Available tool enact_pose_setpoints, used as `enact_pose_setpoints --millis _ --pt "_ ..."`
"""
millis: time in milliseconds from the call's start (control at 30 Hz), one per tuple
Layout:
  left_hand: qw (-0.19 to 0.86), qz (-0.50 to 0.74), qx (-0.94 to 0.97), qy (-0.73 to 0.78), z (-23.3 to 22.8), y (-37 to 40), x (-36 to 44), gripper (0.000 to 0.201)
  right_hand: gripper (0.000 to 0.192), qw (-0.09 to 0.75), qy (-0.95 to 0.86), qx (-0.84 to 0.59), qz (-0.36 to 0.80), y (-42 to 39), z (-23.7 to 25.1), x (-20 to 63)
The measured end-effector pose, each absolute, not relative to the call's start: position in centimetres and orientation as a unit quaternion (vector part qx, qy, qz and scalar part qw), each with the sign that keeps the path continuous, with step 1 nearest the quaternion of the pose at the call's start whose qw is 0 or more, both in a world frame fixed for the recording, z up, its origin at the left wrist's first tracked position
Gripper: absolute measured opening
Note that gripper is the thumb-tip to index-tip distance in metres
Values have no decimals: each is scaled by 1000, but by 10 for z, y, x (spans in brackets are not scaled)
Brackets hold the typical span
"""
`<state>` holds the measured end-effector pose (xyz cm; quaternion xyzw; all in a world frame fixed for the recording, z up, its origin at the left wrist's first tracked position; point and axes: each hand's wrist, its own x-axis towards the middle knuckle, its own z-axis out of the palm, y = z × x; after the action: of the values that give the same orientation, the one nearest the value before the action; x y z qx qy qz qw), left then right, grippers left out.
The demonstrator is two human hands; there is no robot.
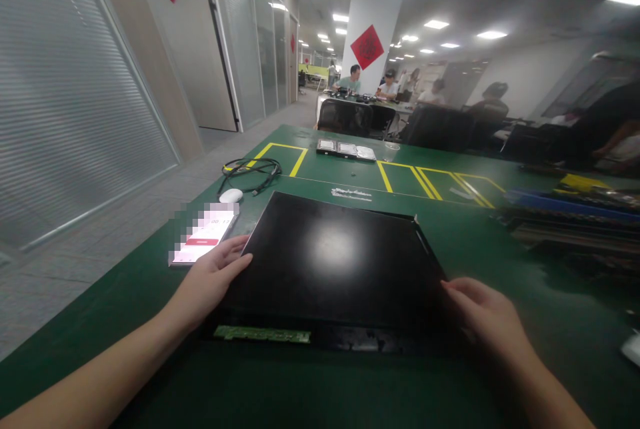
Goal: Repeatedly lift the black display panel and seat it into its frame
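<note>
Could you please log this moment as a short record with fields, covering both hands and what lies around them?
surface: green mat with yellow marked boxes
main item: black panel, flat, glossy, a green circuit strip along its near edge
left hand: left hand, fingers on the panel's left edge
right hand: right hand, fingers at the panel's right edge
beside left hand: phone, screen lit
farther back: white mouse, coiled black cable
background: people seated at desks
</note>
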<state>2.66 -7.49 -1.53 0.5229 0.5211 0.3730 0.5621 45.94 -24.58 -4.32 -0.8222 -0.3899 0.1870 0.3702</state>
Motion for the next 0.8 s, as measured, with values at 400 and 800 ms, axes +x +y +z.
enact_pose_setpoints --millis 400,800 --pt "518 316 604 518 -19 -70 17 75 39 346 -384 -840 168 -245 -53 466" --pt "539 312 585 520 -17 -70 20 68 38 332 -398 -841 153 -247 -47 458"
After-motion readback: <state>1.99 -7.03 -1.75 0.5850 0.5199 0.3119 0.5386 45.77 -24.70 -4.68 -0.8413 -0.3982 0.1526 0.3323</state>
